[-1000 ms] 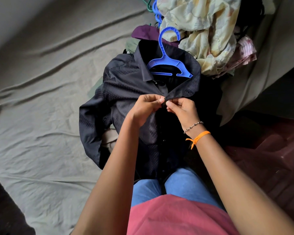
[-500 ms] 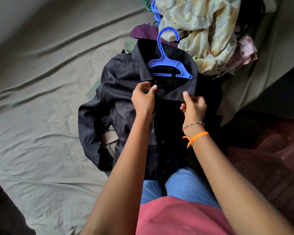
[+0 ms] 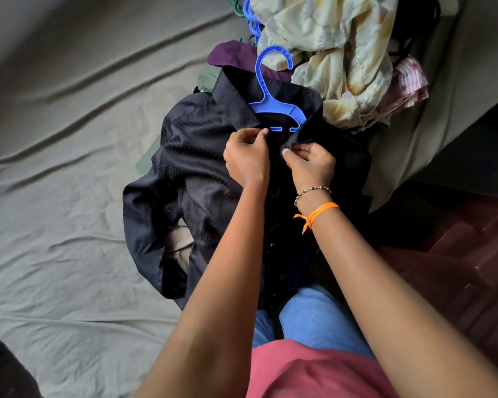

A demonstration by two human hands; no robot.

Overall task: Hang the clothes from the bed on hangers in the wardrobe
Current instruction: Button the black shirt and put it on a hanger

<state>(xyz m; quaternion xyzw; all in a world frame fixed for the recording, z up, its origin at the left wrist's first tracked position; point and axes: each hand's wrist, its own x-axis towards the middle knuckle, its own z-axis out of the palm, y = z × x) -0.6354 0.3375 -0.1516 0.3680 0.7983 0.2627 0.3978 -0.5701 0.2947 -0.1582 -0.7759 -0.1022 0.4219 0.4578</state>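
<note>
The bed, under a creased grey-green sheet, carries everything. A pile of clothes waiting to be hung sits at its far right edge, topped by a pale yellow floral garment, with more blue hangers poking out behind it. Just in front of the pile, at the bed's near right edge, lies the black shirt, collar away from the person, one sleeve bunched toward the bed's middle. A blue hanger is already inside the shirt; its hook sticks out above the collar.

The two hands work close together just below the collar. The left hand pinches the left front edge, and the right hand pinches the right front edge.

The step looks like fastening the top button so the shirt stays on the hanger. Next, the two edges must be drawn together and the button pushed through; then the shirt can be lifted by the hook and taken to the wardrobe, which is not in view.
</note>
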